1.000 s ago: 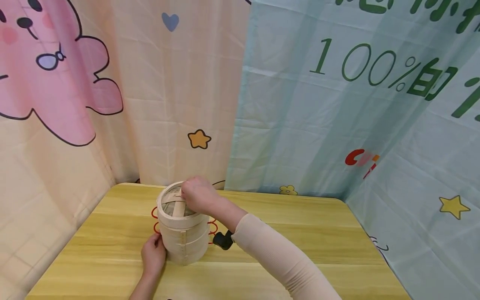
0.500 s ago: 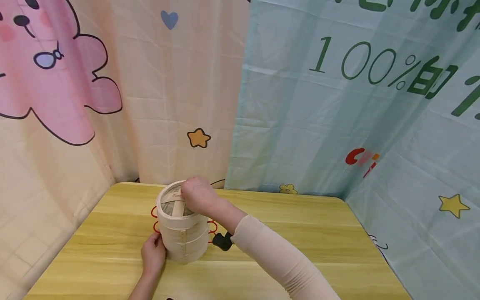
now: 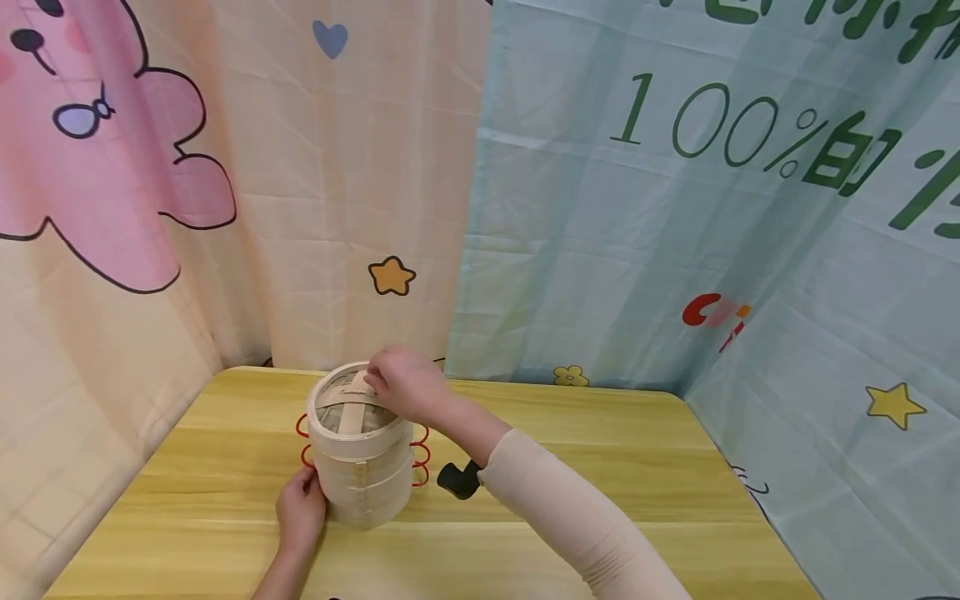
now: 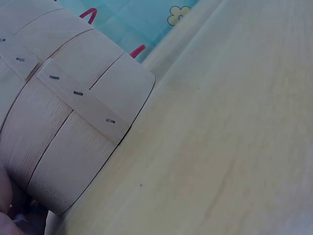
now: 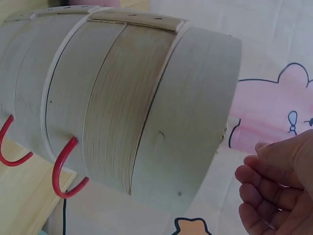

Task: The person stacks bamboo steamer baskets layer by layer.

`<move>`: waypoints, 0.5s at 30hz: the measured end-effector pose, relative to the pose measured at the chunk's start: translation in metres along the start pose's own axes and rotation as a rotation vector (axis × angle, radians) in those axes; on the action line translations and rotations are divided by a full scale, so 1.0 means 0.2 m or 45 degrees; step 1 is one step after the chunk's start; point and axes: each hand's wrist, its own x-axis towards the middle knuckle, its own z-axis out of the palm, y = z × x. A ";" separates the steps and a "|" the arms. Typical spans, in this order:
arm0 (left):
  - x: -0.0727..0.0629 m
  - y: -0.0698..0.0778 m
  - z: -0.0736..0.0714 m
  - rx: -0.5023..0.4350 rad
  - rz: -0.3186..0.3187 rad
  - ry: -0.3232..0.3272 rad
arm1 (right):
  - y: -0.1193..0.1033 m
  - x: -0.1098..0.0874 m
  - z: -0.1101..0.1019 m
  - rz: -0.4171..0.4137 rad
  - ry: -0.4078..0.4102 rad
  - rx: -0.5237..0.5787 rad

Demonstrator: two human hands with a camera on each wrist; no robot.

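Note:
A stacked bamboo steamer [image 3: 363,492] with a lid stands upright on the wooden table, at the left of centre in the head view. Red loop handles [image 5: 63,171] stick out from its sides. My left hand [image 3: 302,508] is at the lower left side, its fingers curled at the spot of the lowest loop, which they hide. Part of those fingers [image 4: 6,200] shows beside the base in the left wrist view. Over the lid [image 3: 352,418], with its crossed woven straps, hovers my right hand [image 3: 408,385]. In the right wrist view its fingers are loosely curled, apart from the lid and holding nothing.
The wooden table [image 3: 600,467] extends to the right of the steamer. A black device [image 3: 459,480] sits at the right wrist. Printed curtains [image 3: 360,192] hang behind and beside the table.
My right hand has let go of the lid's strap and moved slightly up and to the right. The left hand stays at the steamer's side. The head view has shifted slightly.

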 end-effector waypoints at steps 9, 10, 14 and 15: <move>0.02 -0.01 -0.11 -0.031 -0.179 -0.025 | 0.18 -0.19 -0.02 -0.021 0.096 0.218; 0.02 -0.02 -0.13 -0.040 -0.209 -0.039 | 0.20 -0.22 -0.01 -0.018 0.095 0.226; 0.01 -0.02 -0.19 -0.067 -0.307 -0.107 | 0.30 -0.38 0.05 -0.006 0.099 0.264; 0.01 -0.02 -0.20 -0.062 -0.320 -0.127 | 0.33 -0.42 0.06 0.008 0.097 0.272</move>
